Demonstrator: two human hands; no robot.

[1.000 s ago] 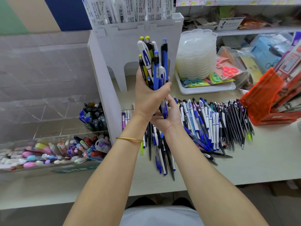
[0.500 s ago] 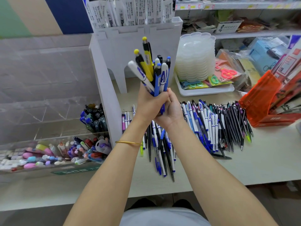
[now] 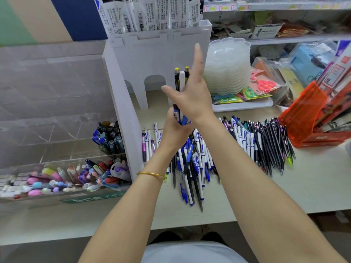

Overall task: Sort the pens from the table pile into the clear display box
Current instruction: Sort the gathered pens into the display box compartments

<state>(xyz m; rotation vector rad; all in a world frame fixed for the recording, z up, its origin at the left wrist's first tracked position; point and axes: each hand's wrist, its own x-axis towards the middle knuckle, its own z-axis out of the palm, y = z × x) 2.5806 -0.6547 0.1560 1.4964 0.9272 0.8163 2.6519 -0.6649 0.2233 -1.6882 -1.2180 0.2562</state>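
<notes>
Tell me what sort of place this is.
Most likely a stationery shop: price labels line the shelf, packaged scissors and bagged refills sit out as stock, and a pile of loose pens covers the table.

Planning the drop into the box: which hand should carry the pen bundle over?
Likely left. The left hand grips the bundle low, and the box sits on its side; the right hand is open alongside it.

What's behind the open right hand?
A bundle of pens gripped at its base by the left hand. Two yellow-capped tops and a white barrel show beside the right hand; the other pens are covered.
</notes>
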